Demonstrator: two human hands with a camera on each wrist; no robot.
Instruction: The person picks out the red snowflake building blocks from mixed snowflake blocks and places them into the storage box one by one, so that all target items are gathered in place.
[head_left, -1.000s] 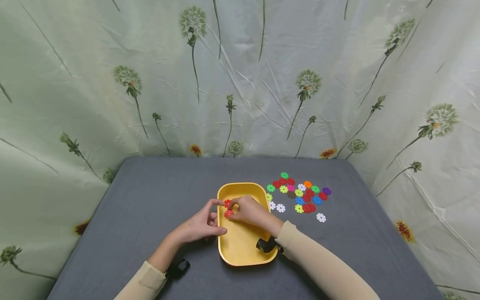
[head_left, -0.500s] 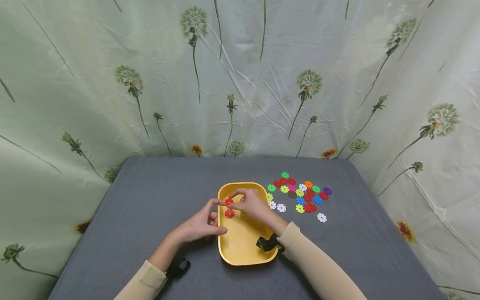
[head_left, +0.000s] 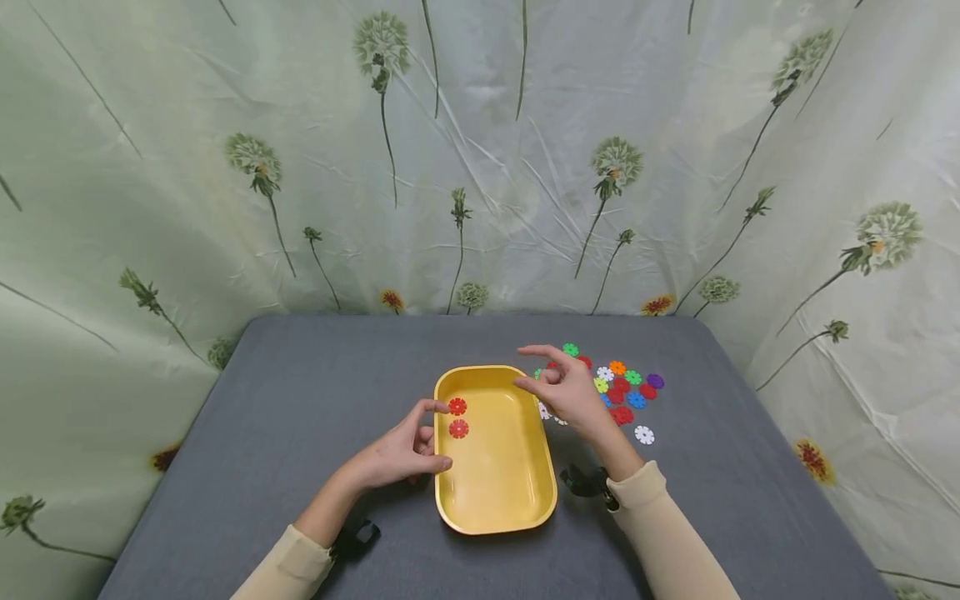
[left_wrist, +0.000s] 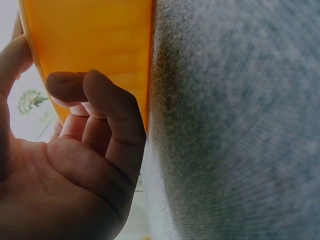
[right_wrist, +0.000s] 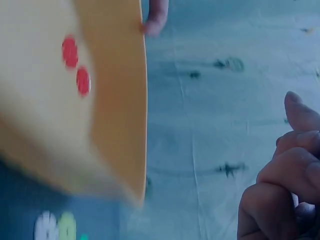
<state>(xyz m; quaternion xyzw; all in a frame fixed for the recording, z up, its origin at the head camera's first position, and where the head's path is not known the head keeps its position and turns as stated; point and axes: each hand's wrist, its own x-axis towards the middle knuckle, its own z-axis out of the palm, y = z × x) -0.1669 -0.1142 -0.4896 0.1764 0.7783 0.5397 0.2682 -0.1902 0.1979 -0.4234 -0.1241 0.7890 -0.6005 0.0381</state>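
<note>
Since the earlier head view, the right hand (head_left: 576, 395) has left the two red discs (head_left: 458, 429) for the yellow tray's (head_left: 498, 483) 2 o'clock; its thumb and index stand apart, empty, near scattered discs (head_left: 621, 416). Left hand (head_left: 396, 449) grips the rim at 9 o'clock; discs lie at 10.

Left wrist: fingers curl against the tray's wall.

Right wrist: both red discs blur at 10 o'clock.

Pale flower-print curtain (head_left: 495, 158); grey table (head_left: 337, 375)
</note>
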